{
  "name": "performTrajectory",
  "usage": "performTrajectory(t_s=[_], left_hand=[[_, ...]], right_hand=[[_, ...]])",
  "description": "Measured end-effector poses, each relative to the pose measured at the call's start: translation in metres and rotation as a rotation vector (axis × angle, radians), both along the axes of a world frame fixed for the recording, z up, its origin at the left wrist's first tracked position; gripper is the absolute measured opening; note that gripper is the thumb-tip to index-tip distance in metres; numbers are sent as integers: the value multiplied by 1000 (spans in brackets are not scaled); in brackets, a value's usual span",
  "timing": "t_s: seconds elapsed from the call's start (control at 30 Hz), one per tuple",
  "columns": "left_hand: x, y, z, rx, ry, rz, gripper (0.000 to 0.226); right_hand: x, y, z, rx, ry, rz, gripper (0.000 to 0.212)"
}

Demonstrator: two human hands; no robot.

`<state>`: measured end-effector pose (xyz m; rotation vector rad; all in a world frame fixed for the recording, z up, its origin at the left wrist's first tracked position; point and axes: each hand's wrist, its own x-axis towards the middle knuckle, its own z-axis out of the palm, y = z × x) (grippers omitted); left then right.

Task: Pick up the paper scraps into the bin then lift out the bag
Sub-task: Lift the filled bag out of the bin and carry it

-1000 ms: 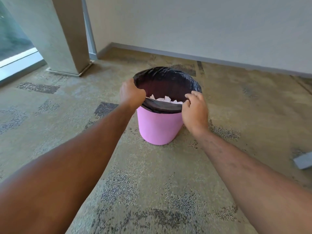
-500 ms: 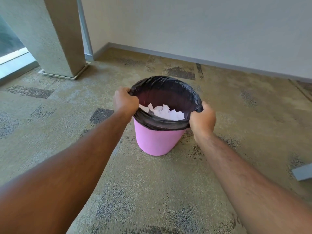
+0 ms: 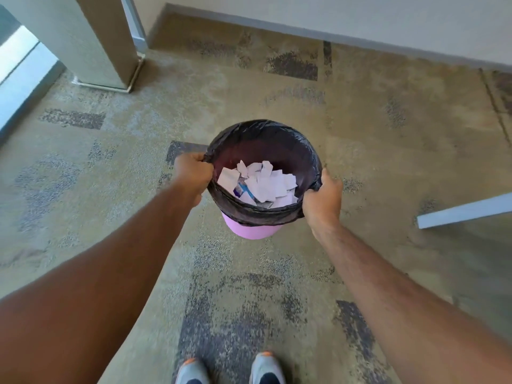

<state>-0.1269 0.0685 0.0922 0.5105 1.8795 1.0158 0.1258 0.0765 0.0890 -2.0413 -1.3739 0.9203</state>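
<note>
A pink bin [image 3: 250,230] stands on the carpet, lined with a black bag [image 3: 266,134] whose edge is folded over the rim. Several white paper scraps [image 3: 263,181] lie inside the bag. My left hand [image 3: 192,173] grips the bag's edge at the left side of the rim. My right hand [image 3: 322,200] grips the bag's edge at the right side. Most of the pink wall is hidden under the bag and by the steep view from above.
A square pillar [image 3: 91,40] stands at the back left beside a window. A wall with a grey skirting [image 3: 332,37] runs along the back. A pale flat bar [image 3: 465,210] lies on the carpet at the right. My shoes [image 3: 230,370] show at the bottom edge.
My view has tilted down over the bin, so the scraps and my shoes now show. My right hand moved from the near rim to the right side and closed on the bag's edge.
</note>
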Motion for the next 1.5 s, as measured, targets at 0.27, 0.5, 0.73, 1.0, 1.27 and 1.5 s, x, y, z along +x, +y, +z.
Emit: performTrajectory(t_s=[0.27,0.5,0.73,1.0,1.27,1.5], left_hand=[[-6,-39,134,-28,17,-11,24],[-15,-53,265,45,21,-99,22],[-15,-35,346,45,-5,-95,23],[9,55,382,7,28,-51,26],[23,150,397,-73,19,107,28],[21,224,409,-57,-61,210,29]], right_hand=[[2,-42,129,-9,23,-27,54],[6,-58,256,10,166,-88,54],[12,-38,334,15,158,-48,66],[25,48,357,6,68,7,51],[40,181,378,-47,118,148,55],[35,288,401,-34,112,243,55]])
